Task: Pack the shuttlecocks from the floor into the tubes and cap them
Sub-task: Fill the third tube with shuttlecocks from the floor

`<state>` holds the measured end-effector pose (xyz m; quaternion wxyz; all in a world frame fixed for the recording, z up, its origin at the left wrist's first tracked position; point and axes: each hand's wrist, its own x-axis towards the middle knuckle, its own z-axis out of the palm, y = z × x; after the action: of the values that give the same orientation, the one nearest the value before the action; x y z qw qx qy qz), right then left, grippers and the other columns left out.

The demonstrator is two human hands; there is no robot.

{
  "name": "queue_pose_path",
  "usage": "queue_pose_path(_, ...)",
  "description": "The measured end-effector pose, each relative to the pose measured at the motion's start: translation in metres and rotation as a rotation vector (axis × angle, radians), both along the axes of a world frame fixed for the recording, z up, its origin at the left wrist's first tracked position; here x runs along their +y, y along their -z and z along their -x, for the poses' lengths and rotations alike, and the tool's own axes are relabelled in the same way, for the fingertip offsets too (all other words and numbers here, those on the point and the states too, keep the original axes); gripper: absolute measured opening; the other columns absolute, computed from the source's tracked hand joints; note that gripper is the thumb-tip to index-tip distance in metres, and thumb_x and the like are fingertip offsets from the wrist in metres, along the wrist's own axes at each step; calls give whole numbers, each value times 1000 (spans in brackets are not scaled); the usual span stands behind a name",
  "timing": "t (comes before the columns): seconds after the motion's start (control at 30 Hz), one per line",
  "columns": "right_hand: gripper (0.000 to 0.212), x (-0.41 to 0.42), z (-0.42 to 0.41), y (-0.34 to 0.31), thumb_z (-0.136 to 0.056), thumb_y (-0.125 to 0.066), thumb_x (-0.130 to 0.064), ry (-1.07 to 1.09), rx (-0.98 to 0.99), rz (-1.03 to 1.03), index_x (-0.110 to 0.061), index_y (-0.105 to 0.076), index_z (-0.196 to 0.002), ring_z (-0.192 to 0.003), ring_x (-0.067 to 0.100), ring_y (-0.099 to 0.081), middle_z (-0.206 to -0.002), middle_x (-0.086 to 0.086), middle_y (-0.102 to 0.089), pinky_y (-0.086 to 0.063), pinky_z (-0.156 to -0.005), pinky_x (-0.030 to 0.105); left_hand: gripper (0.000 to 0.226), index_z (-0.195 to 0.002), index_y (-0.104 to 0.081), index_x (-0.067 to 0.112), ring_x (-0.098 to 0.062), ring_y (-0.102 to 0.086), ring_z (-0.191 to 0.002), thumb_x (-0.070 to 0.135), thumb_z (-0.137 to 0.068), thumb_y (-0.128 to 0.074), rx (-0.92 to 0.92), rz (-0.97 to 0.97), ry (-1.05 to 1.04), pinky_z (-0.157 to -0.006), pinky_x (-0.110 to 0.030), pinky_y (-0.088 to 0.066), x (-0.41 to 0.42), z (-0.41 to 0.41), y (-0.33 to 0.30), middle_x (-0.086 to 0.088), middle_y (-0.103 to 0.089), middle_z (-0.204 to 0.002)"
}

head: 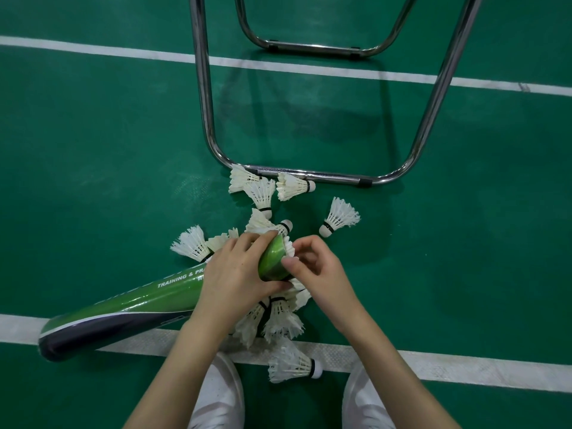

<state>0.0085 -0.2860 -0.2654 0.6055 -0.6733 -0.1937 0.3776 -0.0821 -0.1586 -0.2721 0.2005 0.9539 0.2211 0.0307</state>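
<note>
Feeding a shuttlecock (289, 246) into the open mouth of the green tube (123, 308), the person works low over the court in the head view; the left hand (235, 274) wraps round the tube near its mouth, and the right hand (312, 267) pinches the feathers at the rim with curled fingers; the packing looks barely begun, since about a dozen loose shuttlecocks (339, 216) lie on the green floor (93, 150) around the hands and by the chrome chair frame (309, 174); no cap shows, and how full the tube is cannot be told; white print on it reads "TRAINING & PRA", the rest hidden.
</note>
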Motion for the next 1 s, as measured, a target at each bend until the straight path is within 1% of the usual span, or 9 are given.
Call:
queue_pose_path(0.17, 31, 4, 3, -3, -73, -74, -10, -6, -43, 69, -22, -49, -87, -72, 5, -53, -82, 1, -60, -45, -63, 14, 77, -131, -48, 24, -24, -54, -95, 50, -62, -70, -8, -10, 25, -70, -34, -42, -3, -2, -1, 0, -58, -112)
queue_pose_path(0.37, 25, 3, 3, 0, -78, -71, -8, -4, 13, 57, -20, -50, -87, -73, 12, -54, -85, 13, -64, -47, -61, 18, 89, -135, -42, 27, -21, -54, -95, 73, -58, -40, -13, 7, 34, -73, -32, -43, -3, -2, 1, 2, -58, -111)
queue_pose_path(0.43, 23, 4, 3, 2, -80, -68, -7, -6, 24, 47, -20, -51, -87, -72, 13, -54, -80, 12, -62, -47, -61, 21, 91, -137, -39, 28, -20, -54, -98, 75, -59, -44, -7, 10, 47, -77, -33, -43, -1, -2, 0, 2, -58, -113)
queue_pose_path(0.57, 17, 2, 2, 3, -84, -64, -4, -20, 37, 14, -15, -53, -90, -71, 7, -61, -77, 2, -66, -49, -65, 17, 94, -139, -37, 28, -23, -55, -107, 61, -58, -72, 46, -21, 77, -85, -38, -44, 3, 4, 3, 2, -57, -123)
queue_pose_path(0.73, 16, 1, 1, 3, -88, -58, -5, -70, 82, 7, -17, -48, -93, -75, 8, -66, -76, -5, -71, -51, -73, 21, 92, -140, -32, 32, -19, -50, -114, 56, -62, -74, 98, -2, 47, -86, -35, -43, 6, 10, 1, 6, -52, -130)
queue_pose_path(0.8, 16, 1, 0, 3, -90, -56, -5, -106, 104, 11, -15, -45, -97, -75, 10, -66, -78, -1, -71, -52, -73, 22, 91, -139, -35, 31, -19, -53, -109, 54, -61, -76, 97, -13, 48, -82, -35, -44, 6, 10, 2, 6, -55, -126)
queue_pose_path(0.9, 18, 0, -5, 4, -90, -57, -7, -139, 94, 43, -8, -43, -102, -80, 21, -63, -87, 21, -69, -52, -82, 38, 91, -137, -39, 29, -21, -56, -104, 51, -58, -79, 89, -19, 49, -79, -36, -46, 5, 10, 3, 4, -58, -121)
queue_pose_path(0.93, 20, -1, -7, 4, -90, -58, -8, -146, 91, 51, -7, -43, -103, -81, 23, -63, -89, 23, -69, -51, -84, 41, 90, -136, -41, 28, -21, -57, -103, 51, -57, -79, 84, -23, 49, -77, -36, -47, 5, 11, 3, 4, -59, -120)
queue_pose_path(1.0, 17, -3, -10, 5, -88, -60, -9, -158, 79, 50, -9, -47, -99, -81, 20, -63, -85, 13, -71, -52, -83, 38, 90, -135, -43, 28, -22, -59, -100, 53, -56, -79, 72, -37, 51, -75, -36, -47, 5, 11, 4, 3, -61, -117)
